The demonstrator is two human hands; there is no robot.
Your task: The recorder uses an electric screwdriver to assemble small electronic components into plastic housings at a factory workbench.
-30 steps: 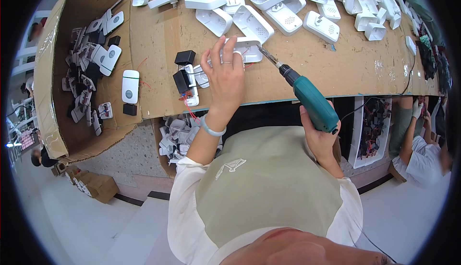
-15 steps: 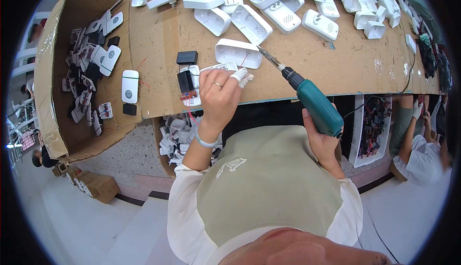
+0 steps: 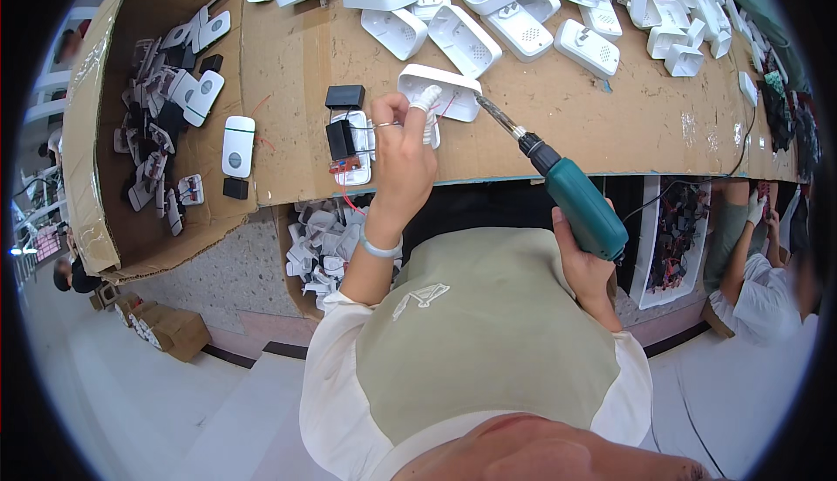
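My right hand [image 3: 584, 267] is wrapped round a teal electric screwdriver [image 3: 582, 206], its metal bit pointing up and left. The bit's tip is at the right end of an open white plastic shell [image 3: 462, 98]. My left hand [image 3: 405, 154], with white wrapping on a finger, is bent in at the near left side of that shell. Its fingertips are closed together, and what they pinch is hidden. Beside the left hand lies a white cover [image 3: 358, 121] with a black block [image 3: 340, 141], a small red-brown circuit board [image 3: 345, 165] and thin wires. Another black block [image 3: 345, 97] is just beyond it.
Many white plug housings [image 3: 523, 32] cover the far side of the cardboard-topped table. At left, a cardboard box [image 3: 91, 167] holds assembled white pieces; one white unit [image 3: 237, 145] lies by its opening. A bin of white parts [image 3: 323, 250] is below the edge. Another person [image 3: 758, 263] sits at right.
My left hand has moved up and right to the open shell, fingers turned inward. The screwdriver remains in my right hand, its tip close to the shell's end. The whole view has shifted slightly.
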